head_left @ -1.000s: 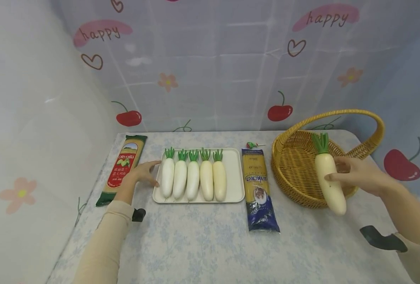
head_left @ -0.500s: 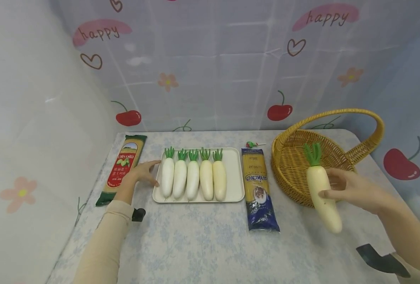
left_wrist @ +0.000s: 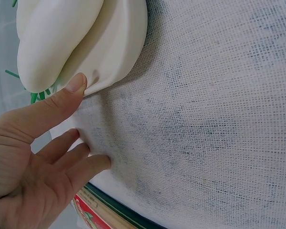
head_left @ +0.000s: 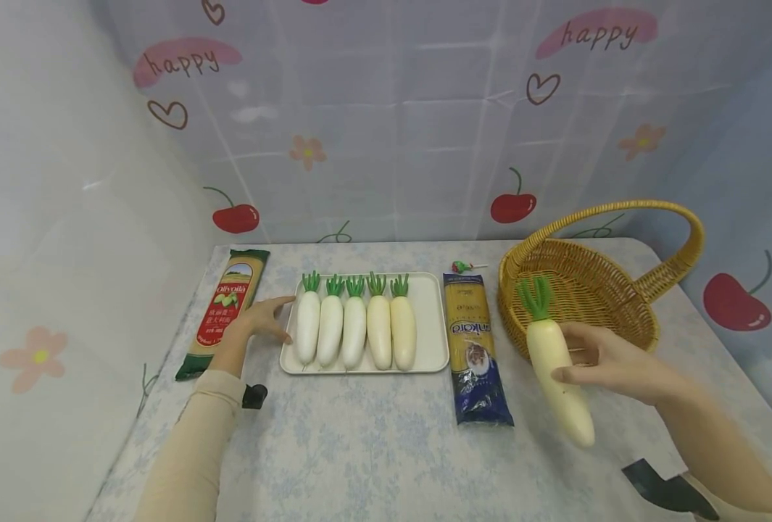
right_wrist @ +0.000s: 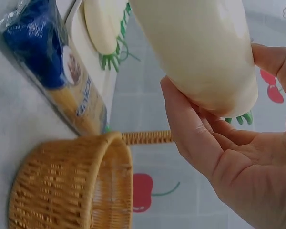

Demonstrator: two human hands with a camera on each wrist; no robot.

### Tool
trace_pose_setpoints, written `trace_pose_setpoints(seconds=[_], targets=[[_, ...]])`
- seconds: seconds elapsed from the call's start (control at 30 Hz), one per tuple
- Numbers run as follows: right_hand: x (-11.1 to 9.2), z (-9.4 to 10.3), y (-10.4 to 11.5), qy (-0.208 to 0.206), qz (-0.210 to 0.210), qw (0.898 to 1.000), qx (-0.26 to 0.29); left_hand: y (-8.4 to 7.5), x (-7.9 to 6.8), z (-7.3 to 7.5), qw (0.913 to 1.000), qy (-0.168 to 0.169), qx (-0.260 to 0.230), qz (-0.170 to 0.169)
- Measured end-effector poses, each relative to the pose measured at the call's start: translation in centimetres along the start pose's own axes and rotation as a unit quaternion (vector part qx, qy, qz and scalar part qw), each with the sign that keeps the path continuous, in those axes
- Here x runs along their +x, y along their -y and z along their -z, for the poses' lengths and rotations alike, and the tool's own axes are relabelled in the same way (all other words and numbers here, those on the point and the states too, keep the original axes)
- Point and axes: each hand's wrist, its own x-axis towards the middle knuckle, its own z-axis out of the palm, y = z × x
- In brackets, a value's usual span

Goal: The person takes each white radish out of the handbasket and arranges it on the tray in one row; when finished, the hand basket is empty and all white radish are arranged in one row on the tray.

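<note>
My right hand [head_left: 610, 362] grips a white radish [head_left: 555, 373] with green leaf stubs around its middle. The radish is tilted, leaves up, in front of the basket's left part; in the right wrist view its pale body [right_wrist: 200, 47] fills the top, between thumb and fingers. On the left, my left hand [head_left: 262, 319] rests at the edge of a white tray [head_left: 433, 326]. Its thumb [left_wrist: 69, 98] touches the tray's rim in the left wrist view, and its other fingers lie spread by the cloth. Several white radishes [head_left: 354, 330] lie side by side on the tray.
A wicker basket [head_left: 523, 326] with a tall handle stands at the right. One blue-and-yellow pasta packet [head_left: 477, 355] lies between tray and basket, with a small lollipop [head_left: 462, 267] behind it. Another pasta packet [head_left: 225, 308], green and red, lies left of the tray.
My right hand has carried the radish from over the basket leftward and toward me, to the basket's front left. The left hand and the tray have stayed in place.
</note>
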Motion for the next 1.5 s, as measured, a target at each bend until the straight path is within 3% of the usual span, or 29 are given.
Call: trace_pose_setpoints(seconds=[0.3,0.63,1.2,1.5], targets=[[2.6,-2.0,0.5,0.016,0.01,0.999,0.041,0.0,0.0,0.0,1.0,-0.002,-0.002,0.0],[5.1,-3.6,0.8,0.005,0.013,0.998,0.06,0.1,-0.1,0.0,1.0,-0.001,-0.002,-0.002],[10.5,-5.7,-0.2,-0.071,-0.067,0.994,0.048,0.1,0.1,-0.2,1.0,-0.006,-0.008,0.002],[13.3,-6.3,-1.5,-0.093,-0.112,0.985,0.094,0.2,0.2,-0.2,1.0,-0.003,-0.005,0.004]])
